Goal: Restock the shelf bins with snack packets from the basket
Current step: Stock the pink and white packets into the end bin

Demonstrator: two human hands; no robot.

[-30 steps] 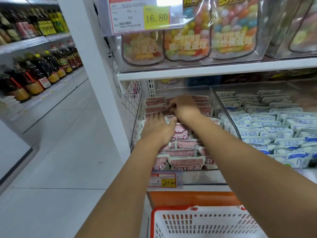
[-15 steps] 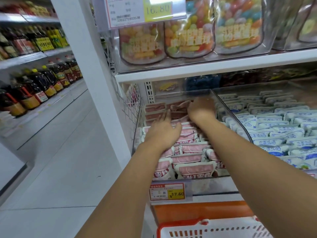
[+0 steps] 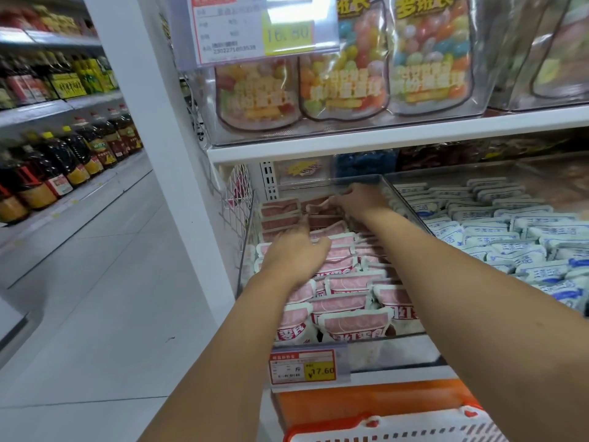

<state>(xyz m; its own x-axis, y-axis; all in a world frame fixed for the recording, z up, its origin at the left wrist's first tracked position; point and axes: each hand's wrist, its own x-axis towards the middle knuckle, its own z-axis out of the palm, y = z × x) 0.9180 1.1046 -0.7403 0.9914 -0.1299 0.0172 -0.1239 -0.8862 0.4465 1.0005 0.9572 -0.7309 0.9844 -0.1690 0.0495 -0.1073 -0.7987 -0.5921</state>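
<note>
The basket (image 3: 398, 429) is cut off by the near edge, so only its white rim and orange trim show; its contents are hidden. Glare washes out the upper price tag (image 3: 264, 28), while the lower tag (image 3: 302, 366) reads 17.60. The pink packets (image 3: 347, 283) fill the left clear bin (image 3: 395, 349), with blue-and-white packets (image 3: 510, 237) to the right; their print is too blurred to read. Both arms reach far in. The left hand (image 3: 294, 256) lies palm down on the pink packets, fingers flat and together. The right hand (image 3: 360, 199), farther back, pinches one packet's edge.
</note>
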